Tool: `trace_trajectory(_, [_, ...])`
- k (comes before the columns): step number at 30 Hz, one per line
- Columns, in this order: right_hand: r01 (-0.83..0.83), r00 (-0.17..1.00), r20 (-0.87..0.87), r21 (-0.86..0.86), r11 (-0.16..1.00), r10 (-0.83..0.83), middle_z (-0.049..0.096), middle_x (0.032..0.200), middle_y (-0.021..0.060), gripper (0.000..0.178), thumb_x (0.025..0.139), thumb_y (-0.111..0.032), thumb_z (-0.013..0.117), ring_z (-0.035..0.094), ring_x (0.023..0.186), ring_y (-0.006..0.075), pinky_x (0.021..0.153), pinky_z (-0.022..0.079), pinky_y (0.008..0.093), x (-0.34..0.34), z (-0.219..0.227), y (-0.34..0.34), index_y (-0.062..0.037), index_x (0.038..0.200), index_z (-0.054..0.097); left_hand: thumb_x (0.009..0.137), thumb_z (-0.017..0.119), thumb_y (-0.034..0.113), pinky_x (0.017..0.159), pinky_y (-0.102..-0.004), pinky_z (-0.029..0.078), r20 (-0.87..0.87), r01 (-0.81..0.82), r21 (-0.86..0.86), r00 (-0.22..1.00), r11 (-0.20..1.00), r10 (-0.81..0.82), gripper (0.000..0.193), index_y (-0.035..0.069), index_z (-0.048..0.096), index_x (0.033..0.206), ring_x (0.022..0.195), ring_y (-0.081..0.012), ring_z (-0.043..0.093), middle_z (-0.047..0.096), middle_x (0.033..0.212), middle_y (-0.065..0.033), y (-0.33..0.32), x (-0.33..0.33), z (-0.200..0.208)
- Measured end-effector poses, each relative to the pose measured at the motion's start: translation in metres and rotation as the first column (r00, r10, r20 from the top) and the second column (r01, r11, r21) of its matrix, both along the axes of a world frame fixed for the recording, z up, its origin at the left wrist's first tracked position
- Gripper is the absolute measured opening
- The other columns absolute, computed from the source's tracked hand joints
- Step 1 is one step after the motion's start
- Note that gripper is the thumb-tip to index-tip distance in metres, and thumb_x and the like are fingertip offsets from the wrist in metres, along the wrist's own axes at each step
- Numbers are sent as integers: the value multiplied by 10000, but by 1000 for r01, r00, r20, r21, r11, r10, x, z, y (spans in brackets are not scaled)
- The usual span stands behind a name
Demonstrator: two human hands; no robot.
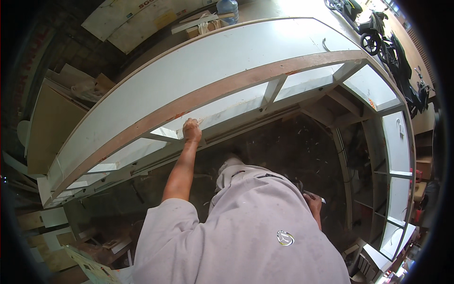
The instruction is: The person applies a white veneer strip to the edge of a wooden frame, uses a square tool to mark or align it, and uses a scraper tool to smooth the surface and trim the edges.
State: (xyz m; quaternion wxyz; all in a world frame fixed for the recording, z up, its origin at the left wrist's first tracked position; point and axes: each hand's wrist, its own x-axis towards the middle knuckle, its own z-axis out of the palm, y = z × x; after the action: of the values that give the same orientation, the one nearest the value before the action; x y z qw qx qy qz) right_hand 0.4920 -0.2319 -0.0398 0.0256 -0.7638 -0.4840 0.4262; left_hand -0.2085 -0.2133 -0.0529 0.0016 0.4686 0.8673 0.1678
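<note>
My left hand (191, 130) is closed and reaches forward into an open compartment of a long, white-faced wooden counter frame (208, 97). It is close to the pale inner board below the brown top rail (231, 85). Whatever its fingers may pinch is too small to make out. Down at my right side, my right hand (313, 204) is closed around a small dark object with a pale, flat end (322, 199). My shirt partly hides that hand, and the object's kind does not show.
The frame bends round to my right, with upright dividers (273, 91) along it. A curved dark piece (325, 45) lies on its white face. Beyond are a blue water jug (228, 10) and motorbikes (373, 35). Boards (52, 130) lean at left. Scraps litter the dark floor (279, 144).
</note>
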Motion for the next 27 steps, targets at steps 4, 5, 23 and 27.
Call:
trace_trajectory(4, [-66, 993, 98, 32, 997, 63, 706, 1216, 193, 699, 713, -479, 833, 667, 1164, 309, 1006, 500, 384, -36, 10, 9, 7, 1200, 711, 865, 632, 51, 857, -456, 499, 64, -139, 89, 989, 986, 134, 27, 41, 631, 840, 942, -361, 629, 640, 946, -164, 4, -21, 2])
trace_trajectory(5, [-70, 993, 94, 30, 997, 67, 710, 1204, 194, 687, 714, -476, 831, 673, 1152, 310, 1000, 502, 383, -44, 14, 11, 2, 1193, 716, 888, 602, 48, 848, -483, 493, 72, -233, 156, 972, 960, 224, 55, 23, 643, 915, 912, -386, 629, 655, 928, -181, 0, -26, 4])
trace_trajectory(23, [104, 976, 204, -120, 987, -78, 702, 1262, 74, 745, 591, -667, 863, 656, 1183, 272, 1028, 506, 401, -42, -3, -25, -189, 1154, 766, 700, 859, 224, 872, -493, 479, 162, -19, 45, 987, 999, 12, 272, 86, 700, 874, 1001, -350, 605, 663, 966, -130, -1, -9, 3])
trace_trajectory(27, [110, 985, 146, -114, 987, -92, 702, 1265, 68, 782, 578, -677, 862, 664, 1172, 273, 1023, 509, 399, -52, -7, -28, -193, 1183, 755, 774, 805, 189, 887, -459, 467, 37, 116, 20, 992, 993, -116, 187, 49, 686, 808, 990, -342, 597, 642, 952, -138, 15, -17, 5])
